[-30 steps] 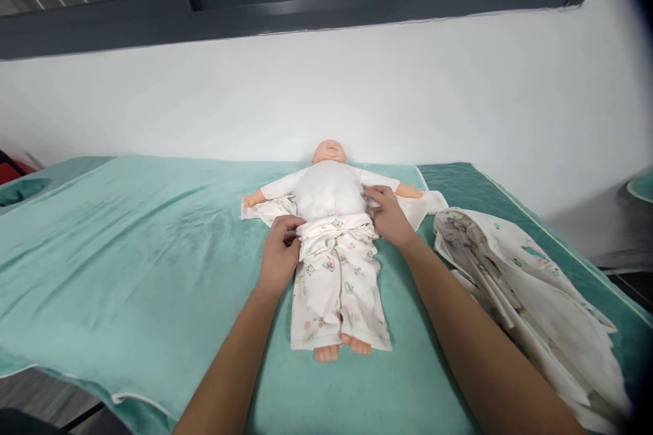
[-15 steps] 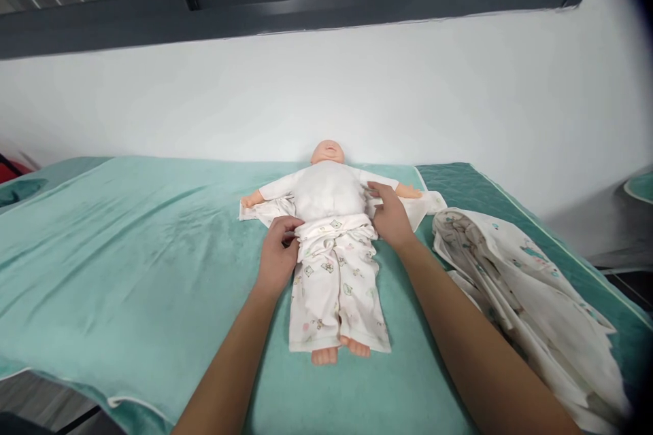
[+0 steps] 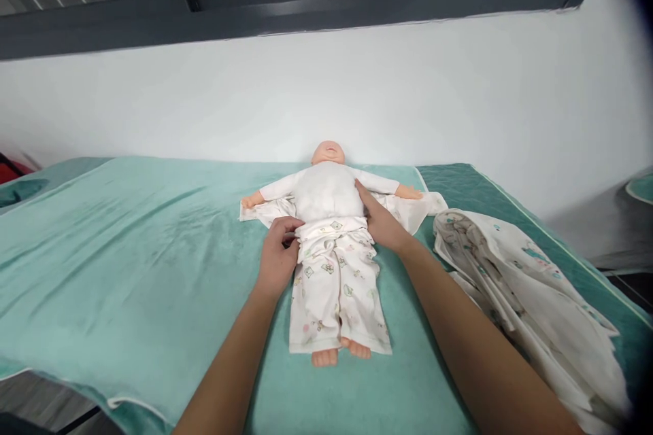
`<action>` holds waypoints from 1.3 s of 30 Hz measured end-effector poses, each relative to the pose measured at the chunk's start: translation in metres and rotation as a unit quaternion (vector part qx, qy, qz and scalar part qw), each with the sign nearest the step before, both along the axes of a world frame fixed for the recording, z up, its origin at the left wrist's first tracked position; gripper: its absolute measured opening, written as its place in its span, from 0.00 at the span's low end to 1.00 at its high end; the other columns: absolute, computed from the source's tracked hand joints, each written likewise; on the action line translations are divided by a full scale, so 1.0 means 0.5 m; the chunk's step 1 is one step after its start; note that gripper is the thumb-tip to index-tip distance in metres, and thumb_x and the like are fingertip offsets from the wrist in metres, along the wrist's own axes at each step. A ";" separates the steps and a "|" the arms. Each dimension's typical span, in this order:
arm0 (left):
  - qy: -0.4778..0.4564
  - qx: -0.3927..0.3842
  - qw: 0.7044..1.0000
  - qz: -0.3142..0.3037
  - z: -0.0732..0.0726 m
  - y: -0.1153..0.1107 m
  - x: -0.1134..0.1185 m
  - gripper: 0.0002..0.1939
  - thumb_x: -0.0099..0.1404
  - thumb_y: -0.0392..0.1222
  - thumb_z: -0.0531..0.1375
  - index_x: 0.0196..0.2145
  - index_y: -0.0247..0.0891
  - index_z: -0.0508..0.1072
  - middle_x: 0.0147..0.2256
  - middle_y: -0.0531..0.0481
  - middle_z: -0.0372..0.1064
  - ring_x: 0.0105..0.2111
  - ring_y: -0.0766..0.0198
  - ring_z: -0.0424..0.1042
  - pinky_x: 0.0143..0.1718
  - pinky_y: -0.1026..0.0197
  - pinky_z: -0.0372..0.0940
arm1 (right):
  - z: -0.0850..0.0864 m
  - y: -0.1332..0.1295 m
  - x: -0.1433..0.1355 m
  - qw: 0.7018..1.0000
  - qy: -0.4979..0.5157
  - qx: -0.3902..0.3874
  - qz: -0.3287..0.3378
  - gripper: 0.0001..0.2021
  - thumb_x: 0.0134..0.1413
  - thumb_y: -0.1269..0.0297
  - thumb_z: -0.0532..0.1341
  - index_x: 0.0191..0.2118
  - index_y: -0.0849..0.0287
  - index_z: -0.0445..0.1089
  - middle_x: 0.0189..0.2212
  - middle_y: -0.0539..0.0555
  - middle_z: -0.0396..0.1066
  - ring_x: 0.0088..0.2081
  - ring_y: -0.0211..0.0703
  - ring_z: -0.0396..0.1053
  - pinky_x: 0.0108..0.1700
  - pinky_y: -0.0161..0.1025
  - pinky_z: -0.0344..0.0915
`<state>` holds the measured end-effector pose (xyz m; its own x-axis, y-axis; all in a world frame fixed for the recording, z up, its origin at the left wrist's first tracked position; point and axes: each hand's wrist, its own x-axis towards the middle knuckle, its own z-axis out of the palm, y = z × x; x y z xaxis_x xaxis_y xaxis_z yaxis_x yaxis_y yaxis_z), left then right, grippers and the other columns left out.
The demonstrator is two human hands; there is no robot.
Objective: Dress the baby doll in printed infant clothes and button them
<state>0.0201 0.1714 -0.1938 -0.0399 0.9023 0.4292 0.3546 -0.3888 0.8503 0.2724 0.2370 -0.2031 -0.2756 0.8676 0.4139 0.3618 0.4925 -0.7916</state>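
A baby doll [image 3: 328,153] lies on its back with its arms spread, its torso and sleeves white. Patterned white baby pants [image 3: 337,279] cover its legs and reach the waist, with both feet showing below the hems. My left hand [image 3: 278,251] is curled at the waistband's left side, fingertips on the cloth. Along the doll's right-hand side in the view, my right hand [image 3: 382,221] lies with fingers stretched out against the torso, just above the waistband. A white garment [image 3: 408,212] is spread out beneath the doll's arms and body.
Green blankets [image 3: 127,251] cover the bed. A folded patterned white cloth [image 3: 535,299] lies to the right beside my forearm. Behind the doll rises a white wall [image 3: 306,95], under a dark window frame [image 3: 357,3] with metal bars.
My right hand has shifted left from the spread garment onto the doll's torso, and its fingers have straightened. My left hand and the doll have stayed in place.
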 end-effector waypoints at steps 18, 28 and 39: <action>-0.002 0.000 1.000 0.001 0.000 -0.001 0.001 0.14 0.59 0.30 0.56 0.40 0.43 0.73 0.44 0.51 0.67 0.45 0.62 0.69 0.44 0.59 0.66 | 0.017 -0.008 -0.004 0.996 -0.033 0.082 -0.003 0.41 0.55 0.67 0.60 0.71 0.46 0.42 0.72 0.46 0.39 0.71 0.46 0.40 0.72 0.53 0.39; -0.005 0.005 1.000 -0.008 0.001 -0.004 -0.001 0.16 0.58 0.28 0.55 0.41 0.43 0.73 0.45 0.51 0.66 0.46 0.63 0.68 0.45 0.60 0.65 | 0.015 -0.009 0.002 0.991 -0.024 0.118 -0.058 0.38 0.49 0.76 0.54 0.68 0.52 0.53 0.68 0.53 0.51 0.69 0.47 0.48 0.71 0.53 0.46; 0.034 0.027 0.999 -0.028 0.006 -0.012 -0.005 0.15 0.57 0.28 0.55 0.40 0.43 0.71 0.44 0.50 0.63 0.46 0.62 0.66 0.44 0.61 0.63 | 0.042 -0.101 -0.030 0.973 -0.031 0.201 -0.109 0.21 0.48 0.81 0.49 0.43 0.53 0.69 0.59 0.53 0.63 0.62 0.48 0.57 0.65 0.55 0.54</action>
